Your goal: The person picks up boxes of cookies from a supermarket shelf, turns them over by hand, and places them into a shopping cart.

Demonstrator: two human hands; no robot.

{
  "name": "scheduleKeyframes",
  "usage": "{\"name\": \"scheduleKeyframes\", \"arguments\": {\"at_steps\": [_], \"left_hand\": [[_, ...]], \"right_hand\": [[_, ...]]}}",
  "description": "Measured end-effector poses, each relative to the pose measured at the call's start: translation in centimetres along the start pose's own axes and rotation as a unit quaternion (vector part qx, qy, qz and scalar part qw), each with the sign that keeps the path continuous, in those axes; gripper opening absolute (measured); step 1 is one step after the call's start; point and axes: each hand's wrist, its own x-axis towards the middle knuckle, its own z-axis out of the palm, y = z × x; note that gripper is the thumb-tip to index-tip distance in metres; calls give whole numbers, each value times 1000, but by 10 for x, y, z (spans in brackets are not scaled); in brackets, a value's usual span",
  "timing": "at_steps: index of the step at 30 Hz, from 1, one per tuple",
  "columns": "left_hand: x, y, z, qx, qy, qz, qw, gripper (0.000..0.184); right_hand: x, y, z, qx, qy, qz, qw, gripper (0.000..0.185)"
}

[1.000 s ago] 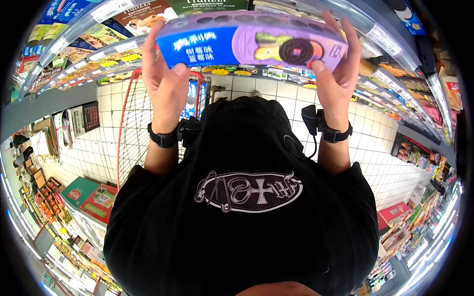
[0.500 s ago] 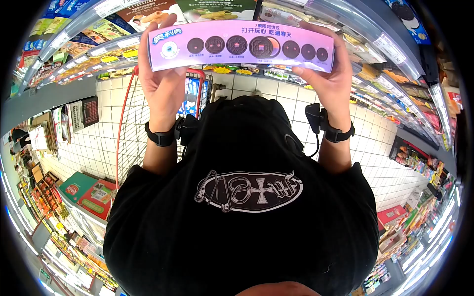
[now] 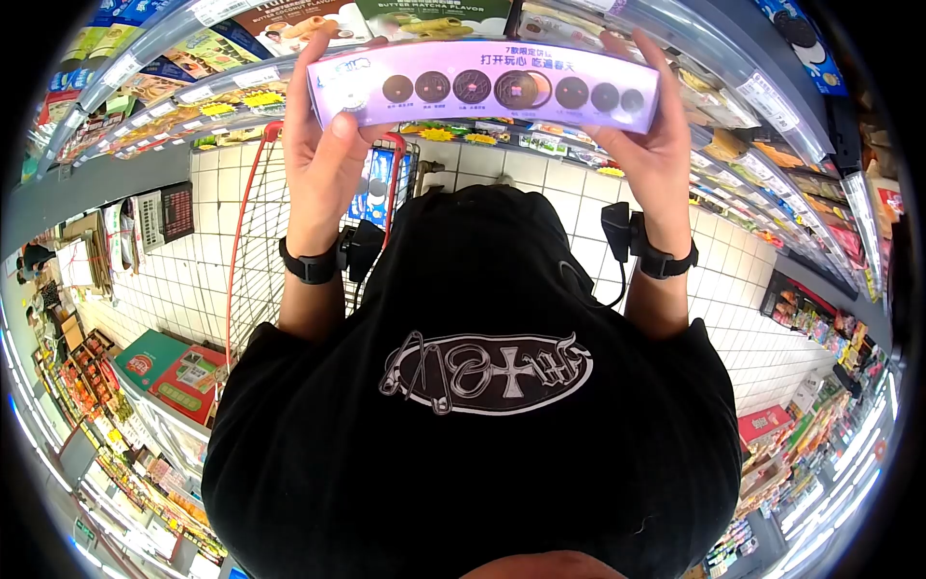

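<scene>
Held up in front of me is a long pink-purple cookie box [image 3: 482, 113], with a row of dark round cookies printed on the side facing me. My left hand [image 3: 323, 164] grips its left end, thumb on the lower edge and fingers behind. At the opposite end, my right hand [image 3: 656, 154] holds the box with the thumb beneath and fingers up along the far side. Both wrists wear black straps with a small black device. Behind the box, shelf packs such as a green butter matcha box [image 3: 434, 19] partly show.
A red-rimmed wire shopping cart [image 3: 260, 232] stands at my left, with a blue cookie package [image 3: 378, 183] in it. Store shelves with price tags [image 3: 752, 174] curve along the front and right. Flat cardboard [image 3: 92, 261] leans at the far left, near a green-red freezer [image 3: 169, 376].
The box has shifted slightly to the right and tilted a little. My left thumb has moved onto its front lower corner; both hands still hold it.
</scene>
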Motion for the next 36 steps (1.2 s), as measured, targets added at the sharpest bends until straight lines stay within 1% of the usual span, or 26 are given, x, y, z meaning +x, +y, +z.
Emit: {"name": "scheduleKeyframes", "arguments": {"at_steps": [1,2,3,4,6,7,9,10,12,13,15,17,21,23,24,25,27,28,29,30,32,34,36], "left_hand": [[-1,1,1,23,13,2,1000,69],[-2,2,1,23,13,2,1000,69],[-3,3,1,53,20,-9,998,67],[-3,4,0,82,28,-19,996,66],[-5,4,-3,84,28,-14,996,66],[-5,3,-4,87,27,-10,996,66],[-6,4,-6,85,29,-11,996,67],[-6,4,-7,84,31,-11,996,68],[-7,0,-8,65,33,0,997,69],[-7,-1,-8,47,36,12,998,70],[-8,-2,-8,59,33,11,998,72],[-5,-5,-9,83,33,23,996,76],[-5,-2,-10,75,16,17,997,77],[-5,1,-13,106,-1,-15,994,78],[-5,3,-12,106,-1,-15,994,78],[-5,5,-9,95,2,-38,995,79],[-5,2,-8,83,6,-60,995,80],[-3,-4,-9,107,22,-21,994,81],[-2,-8,-10,130,39,19,991,81],[-3,-8,-11,130,39,20,991,81],[-3,-7,-14,194,37,30,980,83],[-6,-5,-8,173,44,25,984,82],[-6,-7,-6,148,49,20,988,81]], "right_hand": [[0,0,0,0,0,0,1000,78],[0,1,-1,-17,-15,24,999,79],[0,2,-2,-35,-30,48,998,81],[0,3,-2,-35,-31,47,998,81],[-2,7,-3,-17,-52,10,998,77],[-2,6,-2,-17,-52,11,998,77],[-2,5,1,44,-27,6,999,67],[-2,5,-1,43,-27,7,999,67],[-4,6,-6,55,-32,47,997,56],[-5,5,-6,54,-34,49,997,56],[-6,2,-5,57,10,85,995,50],[-6,2,-6,57,7,84,995,49],[-6,4,-7,71,1,77,994,47],[-6,7,-8,82,14,73,994,49],[-7,9,-8,93,28,68,993,50],[-7,12,-9,93,29,68,993,50],[-7,18,-12,115,6,32,993,54],[-7,17,-13,115,6,32,993,54],[-8,16,-14,81,-6,31,996,57],[-9,15,-15,47,-18,30,998,60],[-9,10,-10,31,-13,16,999,62],[-9,7,-6,16,-10,4,1000,64],[-10,5,-6,29,-19,16,999,67]]}}
